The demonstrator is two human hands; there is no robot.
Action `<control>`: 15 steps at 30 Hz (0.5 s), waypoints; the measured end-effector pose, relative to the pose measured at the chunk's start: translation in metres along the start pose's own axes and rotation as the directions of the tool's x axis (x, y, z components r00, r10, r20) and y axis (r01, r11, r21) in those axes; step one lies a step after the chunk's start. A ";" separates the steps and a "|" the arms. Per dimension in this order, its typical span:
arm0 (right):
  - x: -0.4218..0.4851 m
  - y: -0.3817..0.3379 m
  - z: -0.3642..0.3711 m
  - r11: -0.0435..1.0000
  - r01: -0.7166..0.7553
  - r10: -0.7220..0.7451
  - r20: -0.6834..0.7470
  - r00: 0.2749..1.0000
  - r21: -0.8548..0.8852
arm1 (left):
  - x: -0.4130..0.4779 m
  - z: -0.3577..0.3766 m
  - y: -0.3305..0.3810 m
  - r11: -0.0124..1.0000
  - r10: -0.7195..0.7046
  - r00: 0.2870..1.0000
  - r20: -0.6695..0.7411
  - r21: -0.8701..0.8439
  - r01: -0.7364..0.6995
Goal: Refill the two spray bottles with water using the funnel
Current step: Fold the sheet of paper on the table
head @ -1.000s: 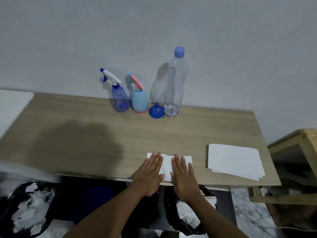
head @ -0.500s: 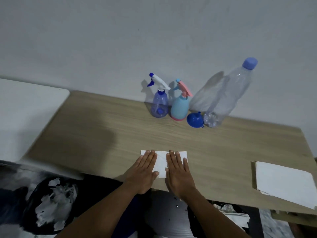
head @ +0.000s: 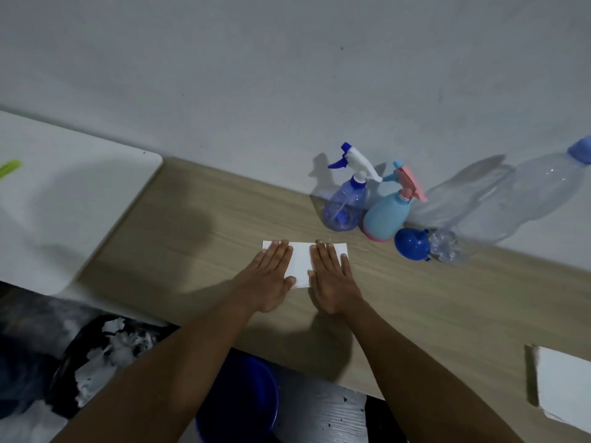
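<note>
Two spray bottles stand at the back of the wooden table [head: 198, 251] by the wall: a clear blue spray bottle [head: 347, 201] with a white and blue trigger, and a light blue spray bottle [head: 390, 215] with a pink trigger. A blue funnel [head: 412, 243] lies mouth down just right of them, beside a large clear water bottle [head: 511, 199] with a blue cap. My left hand [head: 270, 276] and my right hand [head: 332, 276] lie flat, fingers together, on a folded white paper towel [head: 300, 260] in front of the bottles. Neither hand holds anything.
A stack of white paper [head: 566, 388] lies at the table's front right corner. A white surface [head: 60, 203] adjoins the table on the left. Under the table's front edge are a blue bucket [head: 249, 391] and a dark bag with white scraps [head: 96, 356].
Both hands have slid the paper towel away from the front edge toward the bottles. The view has swung left and closer, so the bottles now sit to the right.
</note>
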State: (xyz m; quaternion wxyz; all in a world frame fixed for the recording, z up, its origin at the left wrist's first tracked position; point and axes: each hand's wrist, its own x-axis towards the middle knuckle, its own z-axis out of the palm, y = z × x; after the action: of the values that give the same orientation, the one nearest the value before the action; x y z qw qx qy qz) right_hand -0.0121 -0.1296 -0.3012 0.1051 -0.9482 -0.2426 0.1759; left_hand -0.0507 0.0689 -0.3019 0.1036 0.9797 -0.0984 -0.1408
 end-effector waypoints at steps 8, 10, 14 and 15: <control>-0.026 0.035 -0.005 0.992 0.066 -0.040 -0.238 0.970 0.103 | -0.020 0.008 -0.025 0.984 0.028 0.965 -0.260 -0.161 -0.072; -0.036 0.041 -0.004 0.988 0.078 -0.038 -0.285 0.958 0.130 | -0.023 0.005 -0.023 0.987 0.027 0.953 -0.302 -0.144 -0.074; -0.048 0.038 -0.007 0.958 0.118 -0.016 -0.361 0.932 0.262 | -0.026 -0.007 -0.012 0.988 -0.038 0.940 -0.339 -0.155 -0.016; -0.052 0.037 -0.009 0.944 0.103 0.016 -0.355 0.935 0.314 | -0.028 -0.008 -0.009 0.985 -0.056 0.941 -0.332 -0.174 -0.002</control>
State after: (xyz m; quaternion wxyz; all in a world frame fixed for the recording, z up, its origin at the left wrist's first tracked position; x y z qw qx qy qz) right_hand -0.0355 -0.1879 -0.2892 0.3069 -0.9278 -0.2084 0.0384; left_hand -0.0732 0.0853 -0.2895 0.2009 0.9780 -0.0533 0.0190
